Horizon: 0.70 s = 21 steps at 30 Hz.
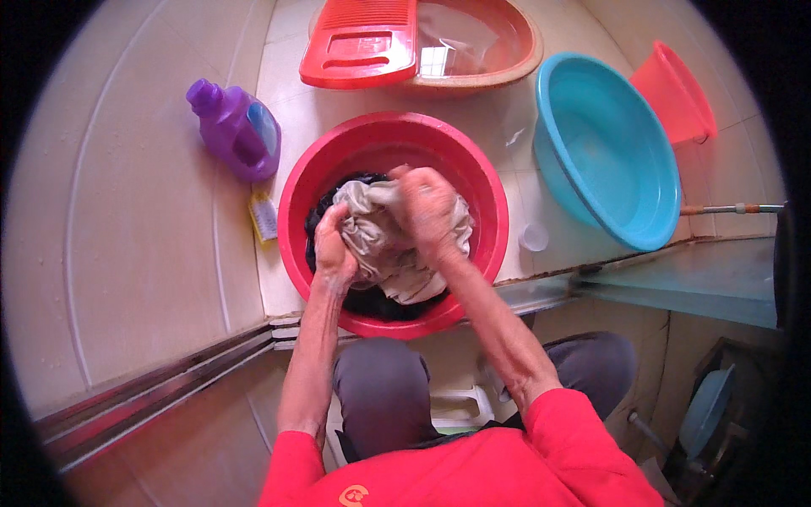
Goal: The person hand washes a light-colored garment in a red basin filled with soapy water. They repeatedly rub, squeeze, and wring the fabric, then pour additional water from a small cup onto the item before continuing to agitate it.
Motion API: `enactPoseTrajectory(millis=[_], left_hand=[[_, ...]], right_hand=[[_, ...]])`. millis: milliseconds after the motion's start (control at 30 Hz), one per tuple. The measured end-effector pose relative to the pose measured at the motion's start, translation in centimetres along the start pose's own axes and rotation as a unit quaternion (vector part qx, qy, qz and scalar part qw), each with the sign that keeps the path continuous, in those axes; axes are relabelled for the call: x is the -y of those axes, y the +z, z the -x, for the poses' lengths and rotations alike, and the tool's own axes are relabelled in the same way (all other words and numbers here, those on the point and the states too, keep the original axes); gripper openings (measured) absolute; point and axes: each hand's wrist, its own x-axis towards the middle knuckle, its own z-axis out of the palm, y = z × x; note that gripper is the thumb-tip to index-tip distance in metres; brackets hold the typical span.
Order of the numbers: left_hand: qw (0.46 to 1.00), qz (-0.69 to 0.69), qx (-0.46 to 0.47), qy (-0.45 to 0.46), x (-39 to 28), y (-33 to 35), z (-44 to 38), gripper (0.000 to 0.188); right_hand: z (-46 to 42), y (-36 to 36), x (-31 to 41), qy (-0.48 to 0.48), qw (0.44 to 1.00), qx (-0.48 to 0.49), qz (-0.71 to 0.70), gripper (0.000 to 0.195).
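In the middle of the head view a red plastic basin stands on the tiled floor before my knees. Inside it lies a wet, bunched grey-beige cloth garment, on top of dark fabric. My left hand grips the garment's left side, thumb uppermost. Over its upper right part, my right hand is a blurred fist closed on the cloth. Some water shows along the basin's far inner wall. The garment's underside is hidden.
A red washboard rests across a water-filled orange basin. Rightward are a tilted blue basin, a pink bucket and a small clear cup. A purple detergent bottle and scrubbing brush stand by the left wall.
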Motion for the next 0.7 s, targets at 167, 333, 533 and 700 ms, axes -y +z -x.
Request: enactPoseTrajectory(millis=[167,333,533,700], left_hand=[[0.957,-0.114,0.128,0.234,3.8,-2.5,-1.3,0.030],[0.883,-0.439,0.095,0.136,2.0,-1.2,-1.7,0.026],[0.986,-0.100,-0.131,0.034,5.2,0.2,-1.9,0.024],[0.965,-0.203,0.116,0.123,3.7,-6.6,-2.2,0.025]], right_hand=[[3.8,4.1,-1.5,-0.323,0.883,0.107,0.322,0.026],[2.0,3.0,-2.2,-0.143,0.933,-0.019,0.329,0.027],[-1.4,1.0,-4.7,-0.141,0.932,0.003,0.333,0.023],[3.6,4.5,-2.4,-0.300,0.856,0.087,0.413,0.026]])
